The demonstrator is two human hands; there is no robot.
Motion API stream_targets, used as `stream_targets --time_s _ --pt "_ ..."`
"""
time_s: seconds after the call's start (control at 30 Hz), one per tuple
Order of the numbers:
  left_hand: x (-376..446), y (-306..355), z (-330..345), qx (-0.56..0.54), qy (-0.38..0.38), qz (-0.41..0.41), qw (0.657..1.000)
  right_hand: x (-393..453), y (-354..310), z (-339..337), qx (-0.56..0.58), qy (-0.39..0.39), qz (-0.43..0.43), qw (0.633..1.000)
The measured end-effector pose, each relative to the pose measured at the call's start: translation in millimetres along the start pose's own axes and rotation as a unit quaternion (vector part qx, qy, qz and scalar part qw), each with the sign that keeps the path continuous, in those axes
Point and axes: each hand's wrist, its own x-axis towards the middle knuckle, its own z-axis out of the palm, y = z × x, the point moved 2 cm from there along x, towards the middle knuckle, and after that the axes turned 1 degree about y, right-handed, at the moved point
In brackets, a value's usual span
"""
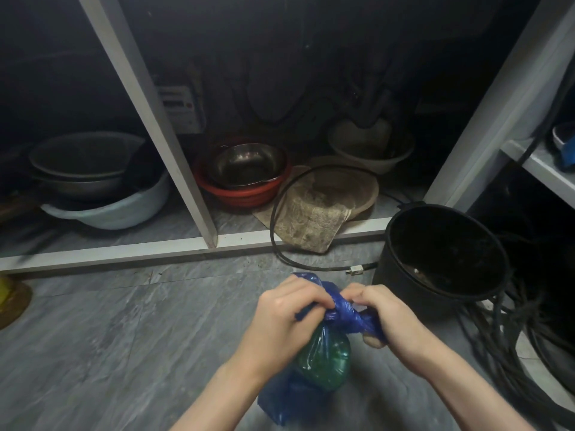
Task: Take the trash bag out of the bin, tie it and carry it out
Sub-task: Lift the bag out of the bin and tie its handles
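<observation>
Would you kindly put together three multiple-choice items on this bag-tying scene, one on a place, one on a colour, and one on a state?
1. Where does the round black bin stand?
A. On the grey floor, to the right of the hands
B. Inside the cabinet, on its shelf
C. On the person's lap

2. What colour is the thin plastic trash bag?
A. White
B. Red
C. Blue

3. What state is the bag in?
A. Lining the bin, untouched
B. Out of the bin, its neck twisted between both hands
C. Lying flat and spread open on the floor

Answers: 1 A, the bin sits on the floor tiles beside the cabinet frame. 2 C, the plastic is blue, with something green showing through. 3 B, the left hand and right hand grip the bunched neck in front of the bin.
</observation>
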Motion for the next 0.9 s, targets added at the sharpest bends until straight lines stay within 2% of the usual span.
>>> stream_targets --time_s 0.17,0.3,0.43,0.6,0.67,0.7,0.77,0.83,0.9 --pt "5 -6 1 -0.026 -0.015 -0.017 0.999 1 6 3 -0.012 -0.097 0.021 0.995" --pt "3 -8 2 -0.06 -0.08 -0.01 0.995 3 9 -2 0.047 -0.074 0.031 0.996" --pt "0 -12 6 -0.055 -0.059 -0.002 0.997 4 14 3 0.069 -0.066 0.051 0.994" --pt "2 -18 -3 0.041 -0.125 0.041 0.991 4 19 -3 0.08 -0.024 0.093 0.992" --pt "0 -25 -8 0.034 -0.199 -0.018 0.979 9 27 -10 -0.039 0.01 0.047 0.998" --pt "-4 -31 -7 0.026 -0.267 -0.06 0.961 11 32 -13 -0.126 0.031 0.005 0.991" --pt "-13 -42 -2 -0.009 -0.395 -0.149 0.906 19 50 -22 -0.296 0.075 -0.057 0.951" --pt "-21 -54 -4 -0.037 -0.449 -0.24 0.86 23 73 -31 -0.372 0.098 -0.057 0.921" --pt "-27 -65 -12 -0.02 -0.467 -0.301 0.831 23 92 -44 -0.408 0.134 -0.053 0.901"
